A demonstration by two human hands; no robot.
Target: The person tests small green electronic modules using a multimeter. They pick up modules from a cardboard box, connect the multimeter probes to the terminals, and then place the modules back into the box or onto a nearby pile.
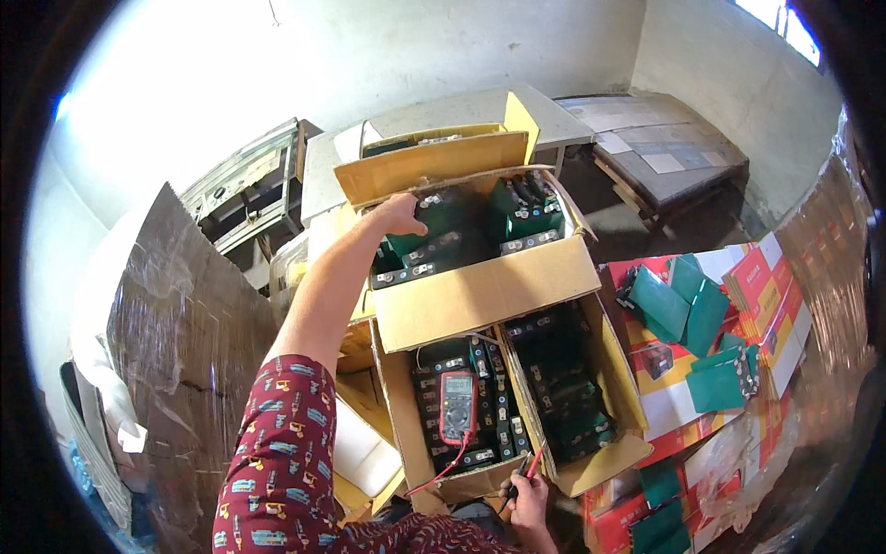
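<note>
My left hand [402,214] reaches over the left side of the upper cardboard box [489,286], its fingers bent round the top of a green battery cell [406,244]; the fingertips are partly hidden. More green cells [524,208] with metal terminals stand on the right in that box. Low in the view, my right hand [528,504] is closed on a pair of multimeter probes [533,462], one red and one black. A red-cased multimeter [458,407] lies on the battery cells in the lower left box [399,434], with a red lead running from it.
Dark cells fill the lower right box [604,369]. Loose green cells [660,305] lie on red and white printed cartons [646,420] at right. Wrapped cardboard stacks [175,323] flank both sides. Behind stand a grey table [544,115] and a low platform [683,166].
</note>
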